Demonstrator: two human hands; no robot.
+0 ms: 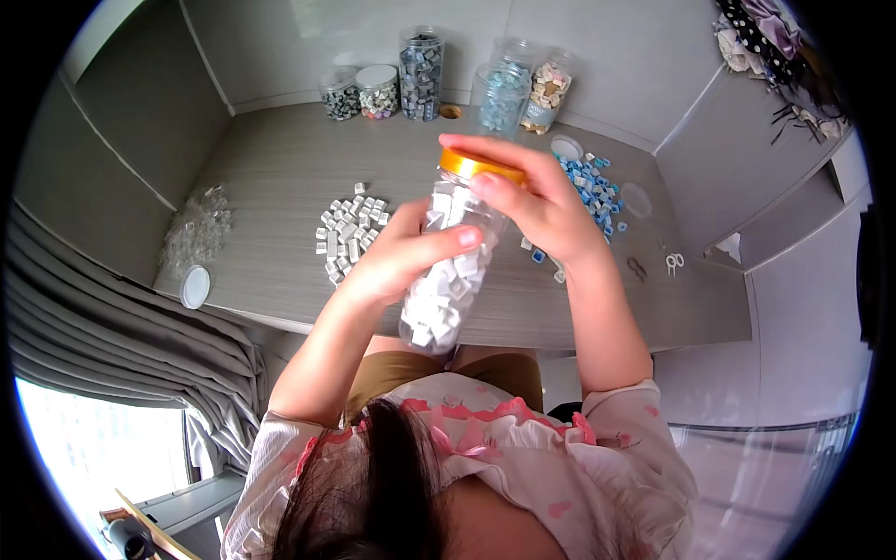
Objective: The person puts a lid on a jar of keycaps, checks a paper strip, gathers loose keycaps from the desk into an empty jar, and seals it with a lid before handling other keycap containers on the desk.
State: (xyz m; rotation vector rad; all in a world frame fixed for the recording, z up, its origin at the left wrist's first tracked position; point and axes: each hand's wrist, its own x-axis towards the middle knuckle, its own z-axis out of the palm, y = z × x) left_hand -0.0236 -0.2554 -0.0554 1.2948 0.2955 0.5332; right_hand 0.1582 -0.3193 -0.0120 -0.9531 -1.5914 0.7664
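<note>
A tall clear plastic jar filled with white keycaps is held up in front of me, tilted, its top leaning to the right. My left hand is wrapped round the jar's body, thumb across the front. On top sits a gold lid, gripped from above and the side by my right hand. Whether the lid is screwed tight I cannot tell. On the desk beyond my left hand lies a pile of grey-white keycaps. Blue and white keycaps lie loose past my right hand.
Along the wall stand several jars of keycaps, including a tall grey-blue one and a beige one. Clear plastic pieces and a white lid lie at the left edge. White-handled scissors rest at the right.
</note>
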